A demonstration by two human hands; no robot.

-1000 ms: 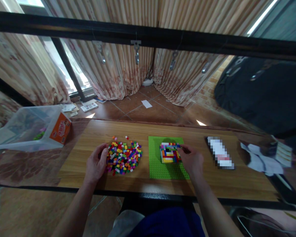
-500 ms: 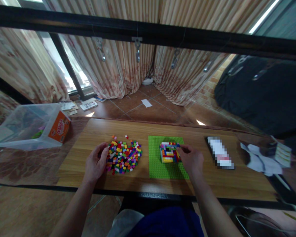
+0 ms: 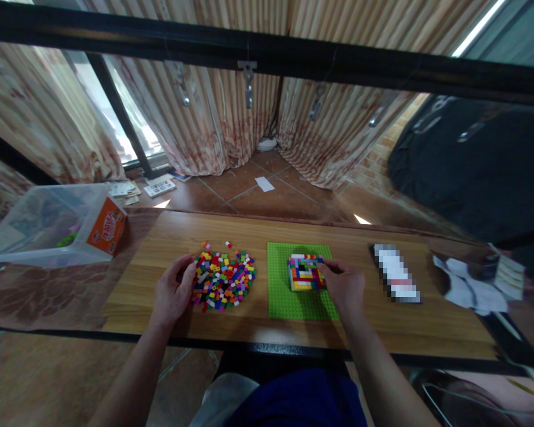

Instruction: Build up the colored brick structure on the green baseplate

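Note:
A hollow, square build of coloured toy bricks [image 3: 305, 283] stands on a green baseplate [image 3: 279, 302]. My right hand [image 3: 345, 284] reaches in from the right, its thumb and forefinger closed on a toy brick at the build's upper right edge. The fingertips partly cover that brick, though some blue shows beside them. To the left lies a heap of small loose toy bricks [image 3: 225, 281] in many colours. Resting at the heap's left edge is my left hand [image 3: 175, 287], fingers loosely curved and the thumb apart, with nothing visible in it.
A phone with a blurred screen [image 3: 398, 273] lies on the wooden table [image 3: 244, 329] to the right. Beyond it are white papers [image 3: 471, 290]. A clear plastic bin [image 3: 62, 219] with an orange label stands at the left. A dark bar with metal clips crosses the view above.
My right fingertips have shifted very slightly at the build's right edge. My left hand stays beside the loose bricks. The whole view has moved up a touch.

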